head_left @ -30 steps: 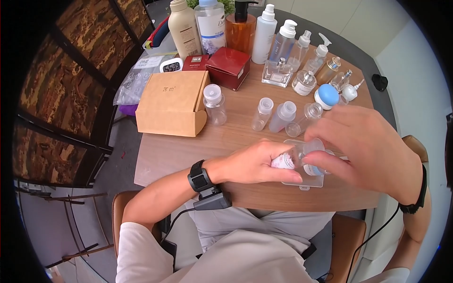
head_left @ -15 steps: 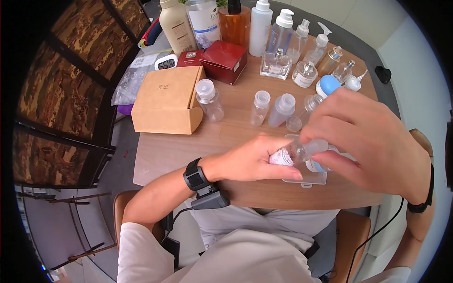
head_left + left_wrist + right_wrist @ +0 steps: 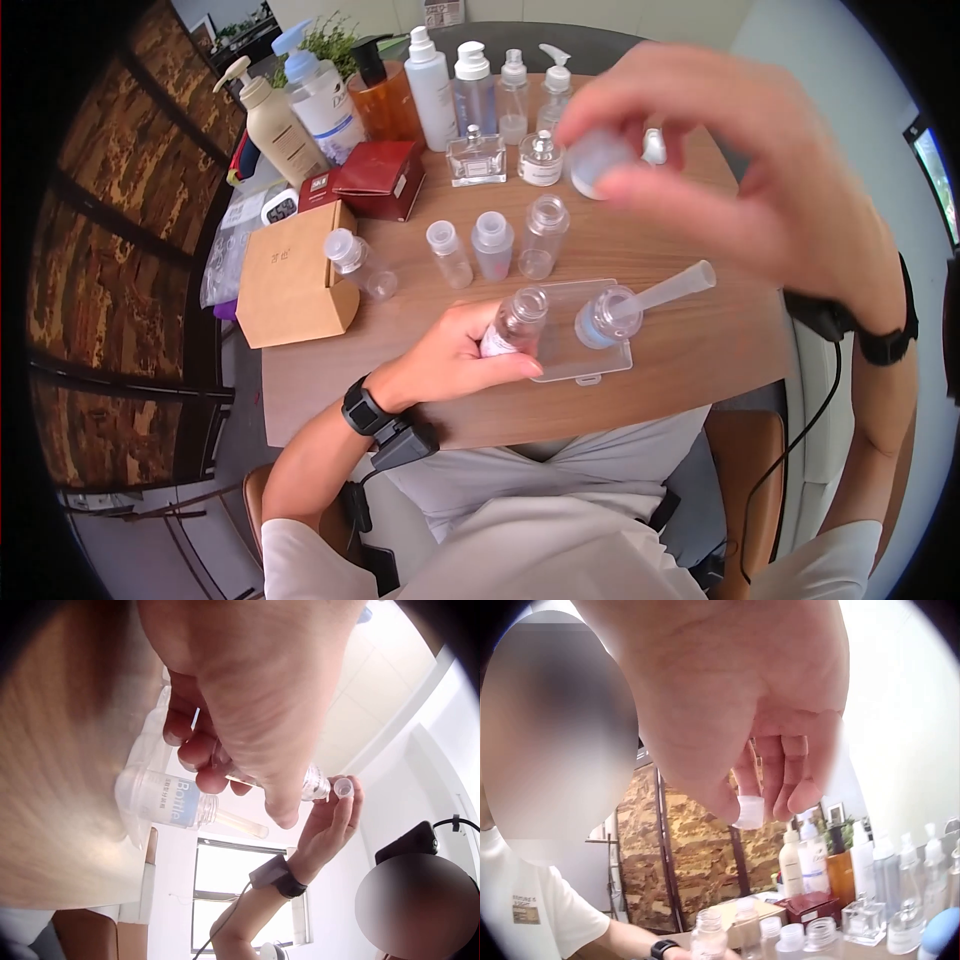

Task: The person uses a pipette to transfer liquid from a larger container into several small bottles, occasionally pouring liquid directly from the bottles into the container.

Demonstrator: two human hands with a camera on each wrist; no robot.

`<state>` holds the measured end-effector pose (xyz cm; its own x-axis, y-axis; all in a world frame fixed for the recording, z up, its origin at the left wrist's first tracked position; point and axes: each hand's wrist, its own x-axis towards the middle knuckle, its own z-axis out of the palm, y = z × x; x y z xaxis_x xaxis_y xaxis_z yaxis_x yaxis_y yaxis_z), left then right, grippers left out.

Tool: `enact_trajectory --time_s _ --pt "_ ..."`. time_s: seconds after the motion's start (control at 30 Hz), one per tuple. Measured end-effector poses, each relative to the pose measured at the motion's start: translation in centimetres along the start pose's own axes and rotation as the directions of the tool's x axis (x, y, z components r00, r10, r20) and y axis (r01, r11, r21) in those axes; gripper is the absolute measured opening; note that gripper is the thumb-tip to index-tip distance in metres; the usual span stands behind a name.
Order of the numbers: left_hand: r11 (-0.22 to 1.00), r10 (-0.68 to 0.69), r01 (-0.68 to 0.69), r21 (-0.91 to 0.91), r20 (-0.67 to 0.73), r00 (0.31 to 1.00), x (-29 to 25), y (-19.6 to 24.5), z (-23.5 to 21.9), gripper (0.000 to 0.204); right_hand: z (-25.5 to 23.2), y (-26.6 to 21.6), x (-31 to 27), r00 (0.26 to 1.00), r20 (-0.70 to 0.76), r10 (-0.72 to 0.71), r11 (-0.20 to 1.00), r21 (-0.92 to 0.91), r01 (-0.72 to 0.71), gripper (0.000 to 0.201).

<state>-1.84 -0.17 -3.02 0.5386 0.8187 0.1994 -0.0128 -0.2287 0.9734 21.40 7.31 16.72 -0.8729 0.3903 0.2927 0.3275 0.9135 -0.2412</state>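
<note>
My left hand (image 3: 450,355) grips a small clear bottle (image 3: 520,318) by its white-labelled body, its threaded mouth uncovered and facing up. Raised above the table, my right hand (image 3: 745,150) pinches a translucent cap (image 3: 750,812) between thumb and fingers. Right of the left hand, a clear bottle with a blue label (image 3: 176,799) stands on a clear plastic tray (image 3: 570,372). A translucent tube-like funnel (image 3: 675,288) leans out of its mouth to the right.
Behind the left hand stand a narrow bottle (image 3: 450,262), a frosted bottle (image 3: 492,255) and an uncapped clear bottle (image 3: 545,235). A capped bottle (image 3: 362,268) is beside the cardboard box (image 3: 290,270). Red boxes (image 3: 378,180), a perfume bottle (image 3: 477,160) and several pump bottles line the back.
The right hand has lifted away from the left hand's bottle, up and back, with the cap. That bottle's mouth now shows. The head view has shifted right.
</note>
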Motion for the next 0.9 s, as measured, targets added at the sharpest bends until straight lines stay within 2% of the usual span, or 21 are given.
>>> enact_trajectory --time_s 0.03,0.1,0.17,0.23,0.3,0.4,0.47,0.57,0.7,0.9 --pt "1.0 -0.005 0.005 -0.012 -0.01 1.0 0.0 0.0 0.1 0.027 -0.6 0.6 -0.4 0.998 -0.038 0.048 0.999 0.009 -0.048 0.022" --pt "1.0 0.003 -0.004 -0.027 -0.022 1.0 0.0 0.2 0.1 0.027 -1.0 3.0 -2.2 0.97 -0.209 0.121 0.992 -0.009 -0.126 0.022" --pt "1.0 -0.005 0.006 0.026 -0.018 1.0 0.0 0.3 0.0 0.026 0.0 5.5 -5.0 0.938 -0.26 0.229 0.973 0.023 -0.231 0.02" --pt "1.0 -0.008 0.008 0.024 -0.014 1.0 -0.1 0.3 0.0 0.027 1.8 6.2 -7.8 0.907 -0.168 0.387 0.922 0.109 -0.373 0.022" --pt "1.0 -0.009 0.009 0.023 -0.012 1.0 -0.1 0.2 -0.1 0.027 4.0 5.9 -9.9 0.909 -0.031 0.415 0.907 0.1 -0.41 0.023" --pt "0.998 0.002 -0.002 0.058 0.003 1.0 -0.1 -0.1 -0.2 0.027 7.9 5.2 -12.0 0.925 -0.011 0.38 0.913 0.167 -0.373 0.022" --pt "0.998 -0.016 0.016 0.057 -0.004 1.0 -0.1 -0.1 -0.1 0.028 9.4 4.4 -12.2 0.897 0.122 0.425 0.872 0.21 -0.442 0.02" --pt "0.996 0.032 -0.033 0.08 0.011 0.999 -0.1 -0.7 -0.3 0.018 10.9 4.4 -11.9 0.925 0.059 0.375 0.898 0.227 -0.378 0.021" --pt "0.998 0.023 -0.023 0.053 0.005 1.0 -0.3 -0.9 -0.2 0.019 12.4 6.0 -12.2 0.932 0.052 0.36 0.903 0.234 -0.362 0.027" --pt "0.998 0.003 -0.005 0.061 0.028 1.0 -0.2 -0.8 -0.3 0.02 10.1 6.9 -12.0 0.9 0.177 0.399 0.844 0.313 -0.436 0.033"
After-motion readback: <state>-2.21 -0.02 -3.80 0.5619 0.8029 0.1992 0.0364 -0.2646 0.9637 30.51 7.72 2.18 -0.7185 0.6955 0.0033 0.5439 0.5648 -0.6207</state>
